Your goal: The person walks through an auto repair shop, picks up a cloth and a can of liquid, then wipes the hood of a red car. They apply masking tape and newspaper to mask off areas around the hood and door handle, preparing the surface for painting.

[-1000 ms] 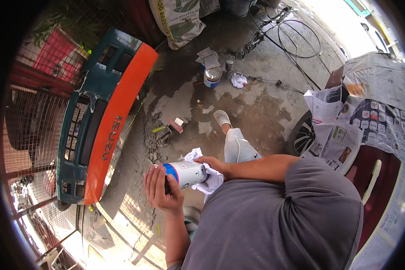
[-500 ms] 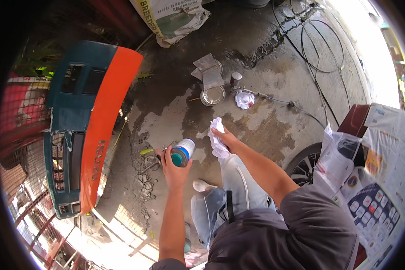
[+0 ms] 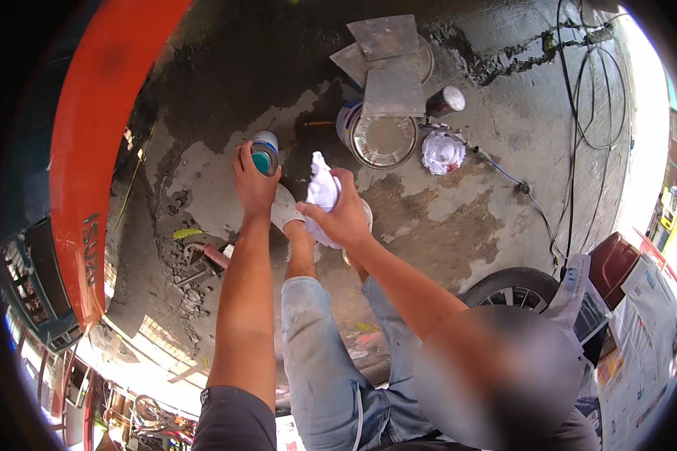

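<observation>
Where the orange and dark green bumper curves along my far left, cracked concrete floor begins. My left hand is wrapped round a small can, teal at the end facing me, just beyond my left shoe; cannot tell whether its base meets the floor. Right hand, beside it, grasps a crumpled white wad, apart from the can. Further right: larger tin, metal plates overlapping its rim; dark cup; red-stained white bundle; thin hose. Then a car wheel, and printed sheets over bodywork.
</observation>
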`<state>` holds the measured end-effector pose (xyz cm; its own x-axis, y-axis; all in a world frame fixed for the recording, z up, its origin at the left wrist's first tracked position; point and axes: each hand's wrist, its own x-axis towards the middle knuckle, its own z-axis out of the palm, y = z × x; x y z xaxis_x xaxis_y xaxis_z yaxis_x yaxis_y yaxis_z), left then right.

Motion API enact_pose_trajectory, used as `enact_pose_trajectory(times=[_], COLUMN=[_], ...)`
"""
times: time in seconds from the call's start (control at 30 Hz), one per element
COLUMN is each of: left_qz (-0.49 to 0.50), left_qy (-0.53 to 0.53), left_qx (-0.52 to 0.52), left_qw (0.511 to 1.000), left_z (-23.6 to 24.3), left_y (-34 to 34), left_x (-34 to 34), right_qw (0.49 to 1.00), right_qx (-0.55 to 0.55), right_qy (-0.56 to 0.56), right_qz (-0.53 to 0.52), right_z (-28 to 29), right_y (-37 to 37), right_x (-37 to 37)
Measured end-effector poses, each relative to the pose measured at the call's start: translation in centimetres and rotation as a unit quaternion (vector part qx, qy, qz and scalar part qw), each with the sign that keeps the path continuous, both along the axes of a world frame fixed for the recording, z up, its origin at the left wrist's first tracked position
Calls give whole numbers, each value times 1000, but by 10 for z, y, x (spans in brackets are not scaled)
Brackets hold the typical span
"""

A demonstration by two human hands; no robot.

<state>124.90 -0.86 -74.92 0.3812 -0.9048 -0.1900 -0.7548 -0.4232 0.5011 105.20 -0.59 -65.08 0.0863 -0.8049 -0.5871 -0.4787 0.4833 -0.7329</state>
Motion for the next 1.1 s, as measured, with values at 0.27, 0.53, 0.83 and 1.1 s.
enact_pose_trajectory(times=[0.27,0.53,0.83,1.1], left_qz=[179,34,-62,-115], left_qy=[295,78,-50,-132], left_qx=[-31,-127,-132,-115], left_qw=[938,988,988,978], left_z=[-61,13,-16,19], left_y=[34,28,15,26], left_x=[91,83,56,30], right_qw=[936,859,917,925], right_qx=[-268,-351,-308,-18], right_qy=[89,110,232,377], right_qz=[209,357,-97,-38], right_z=[-79,-108,-85,-78], right_y=[-30,-31,-175,-203], right_x=[134,117,-61,-107])
